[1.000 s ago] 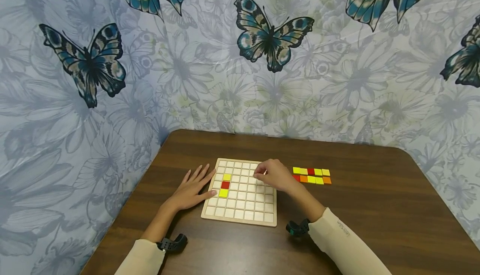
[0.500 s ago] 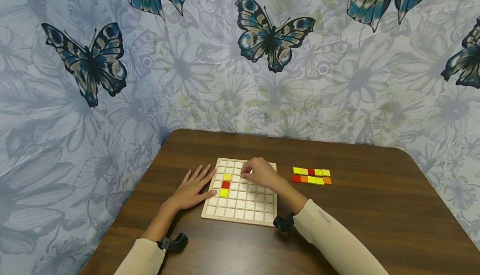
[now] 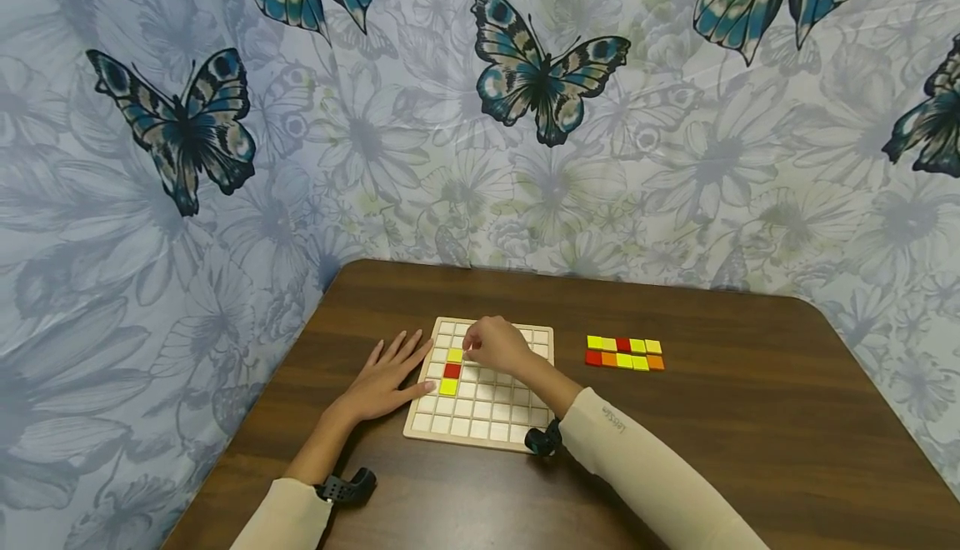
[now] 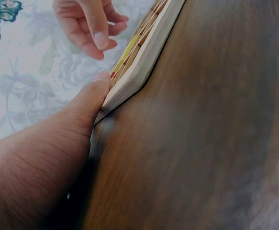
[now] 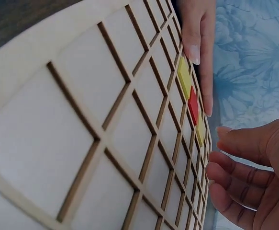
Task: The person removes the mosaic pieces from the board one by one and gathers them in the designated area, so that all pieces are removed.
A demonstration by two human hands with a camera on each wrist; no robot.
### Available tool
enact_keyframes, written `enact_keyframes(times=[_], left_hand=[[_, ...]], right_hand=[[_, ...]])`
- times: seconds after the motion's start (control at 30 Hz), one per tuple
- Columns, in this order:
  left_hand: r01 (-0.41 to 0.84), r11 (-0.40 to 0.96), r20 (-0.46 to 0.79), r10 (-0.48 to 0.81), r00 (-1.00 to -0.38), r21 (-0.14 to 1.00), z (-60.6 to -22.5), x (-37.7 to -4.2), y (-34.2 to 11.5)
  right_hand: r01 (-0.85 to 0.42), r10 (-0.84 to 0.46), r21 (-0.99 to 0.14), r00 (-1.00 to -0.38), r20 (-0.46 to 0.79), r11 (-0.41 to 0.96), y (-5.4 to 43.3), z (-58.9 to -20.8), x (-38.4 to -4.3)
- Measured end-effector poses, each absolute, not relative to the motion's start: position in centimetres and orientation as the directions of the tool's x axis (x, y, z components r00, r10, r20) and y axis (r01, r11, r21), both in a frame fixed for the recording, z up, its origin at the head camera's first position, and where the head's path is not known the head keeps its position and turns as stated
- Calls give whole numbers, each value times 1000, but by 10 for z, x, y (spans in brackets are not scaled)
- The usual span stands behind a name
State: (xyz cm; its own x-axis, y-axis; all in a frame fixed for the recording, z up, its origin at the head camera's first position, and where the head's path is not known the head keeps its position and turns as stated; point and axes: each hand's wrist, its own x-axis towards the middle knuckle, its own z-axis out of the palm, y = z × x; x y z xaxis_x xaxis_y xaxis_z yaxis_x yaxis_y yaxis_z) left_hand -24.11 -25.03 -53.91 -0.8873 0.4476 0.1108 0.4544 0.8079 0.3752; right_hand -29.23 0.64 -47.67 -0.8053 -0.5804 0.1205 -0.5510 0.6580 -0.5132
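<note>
A pale wooden grid board (image 3: 486,440) lies on the table. In one of its columns, near the left edge, sit a yellow tile (image 3: 455,355), a red tile (image 3: 452,371) and another yellow tile (image 3: 447,387). My left hand (image 3: 378,383) is spread flat along the board's left side, its thumb on the board's edge. Over the upper part of the board hovers my right hand (image 3: 498,344), fingertips close beside the upper yellow tile. In the right wrist view, the right hand's fingers (image 5: 235,184) are loosely bent, with a gap below the thumb and no tile visible between them.
Right of the board, two short rows of yellow, red and orange tiles (image 3: 624,353) lie on the brown table (image 3: 720,417). A butterfly-patterned wall covering (image 3: 645,183) rises behind the table's far edge.
My right hand has moved left across the board, from its right side to beside the yellow tile. The left hand and all visible tiles stay in place.
</note>
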Motion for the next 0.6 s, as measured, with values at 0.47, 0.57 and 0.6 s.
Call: enact_keyframes(times=[0.47,0.57,0.6], left_hand=[[464,803,122,453,-883,373,-541,-241,-250],[465,803,124,453,-883,372,-541,-241,-250],[464,803,124,453,-883,374,-542,-241,-251]], right_hand=[[-493,-524,-488,-848,82,720,-7,-491,-300],[-487,-517,-484,-852,80,728,-8,-492,-300],[-485,-516,-485,-853,77,728,-8,-492,-300]])
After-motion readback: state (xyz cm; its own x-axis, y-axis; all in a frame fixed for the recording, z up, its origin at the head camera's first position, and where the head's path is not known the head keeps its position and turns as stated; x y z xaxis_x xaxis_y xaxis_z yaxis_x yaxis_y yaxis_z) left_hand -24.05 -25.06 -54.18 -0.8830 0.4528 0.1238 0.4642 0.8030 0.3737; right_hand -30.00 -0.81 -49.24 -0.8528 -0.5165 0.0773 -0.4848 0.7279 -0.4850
